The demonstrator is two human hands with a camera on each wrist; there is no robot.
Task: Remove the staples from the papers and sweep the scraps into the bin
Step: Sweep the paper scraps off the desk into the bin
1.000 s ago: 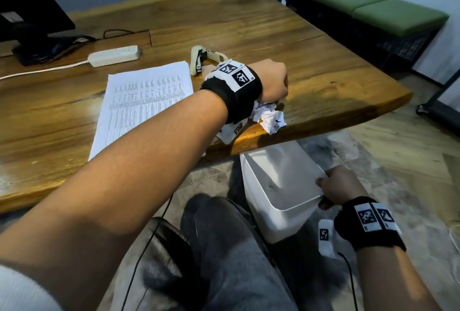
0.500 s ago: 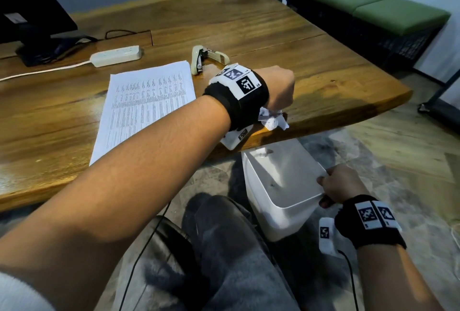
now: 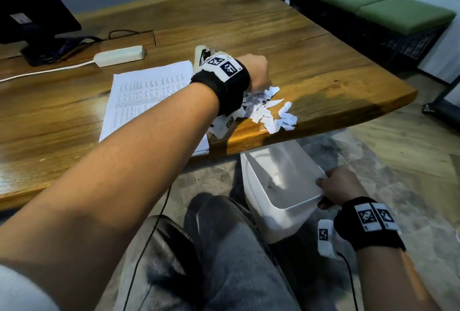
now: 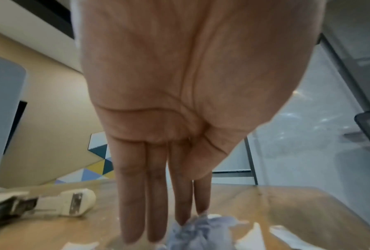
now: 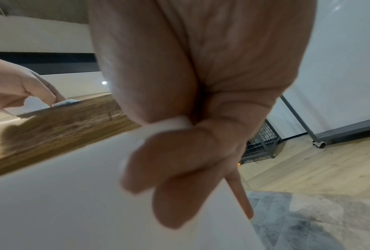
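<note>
Many paper scraps [image 3: 270,109] are lying at the worktop [image 3: 323,74] edge; my left hand [image 3: 256,74] is touching them, fingers [image 4: 156,194] straight together, while my right hand [image 3: 341,186] is gripping the bin [image 3: 281,213] rim.

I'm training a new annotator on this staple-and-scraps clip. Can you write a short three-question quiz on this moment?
1. True or false: the paper scraps are already inside the bin.
2. Which hand grips the bin's rim? A) left hand B) right hand
3. Fill in: the left hand's fingers are ___, tips down at the scraps.

Key:
1. False; they lie on the table near its edge, above the bin.
2. B.
3. Straight.
</note>
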